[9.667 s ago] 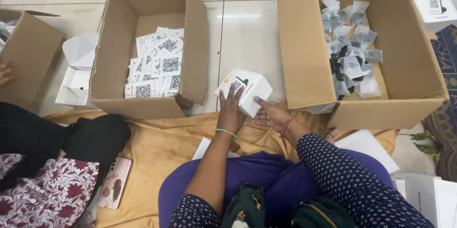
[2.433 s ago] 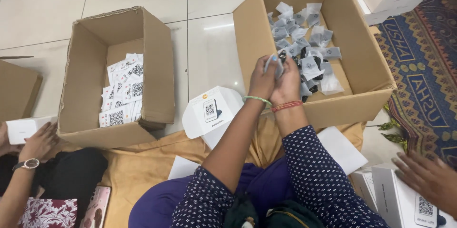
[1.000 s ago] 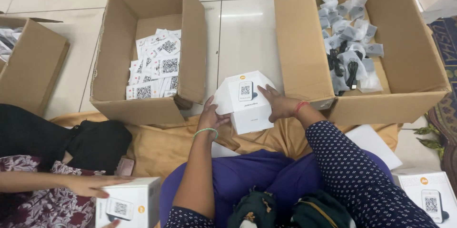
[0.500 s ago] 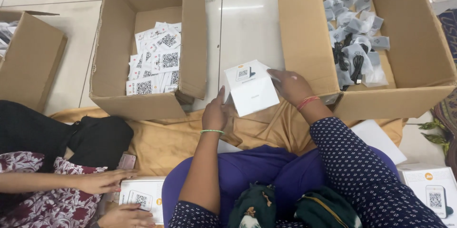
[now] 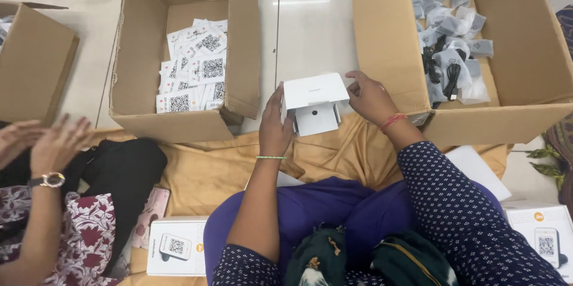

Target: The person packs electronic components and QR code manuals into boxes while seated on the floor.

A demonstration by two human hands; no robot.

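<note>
Below, both hands (image 5: pixel 322 107) round a white box (image 5: pixel 314 92) over tan cloth (image 5: pixel 197 166), tiled floor (image 5: pixel 310 29)

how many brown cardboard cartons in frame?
3. One at the left edge, cut off by the frame; one holding printed cards left of centre; one with bagged cables on the right. Others may lie outside the view.

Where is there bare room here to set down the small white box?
Bare tile lies between the left carton and the right carton. Tan cloth is free between the black bag and the left hand. Both cartons are crowded; the right hand and white box fill the middle.
</note>
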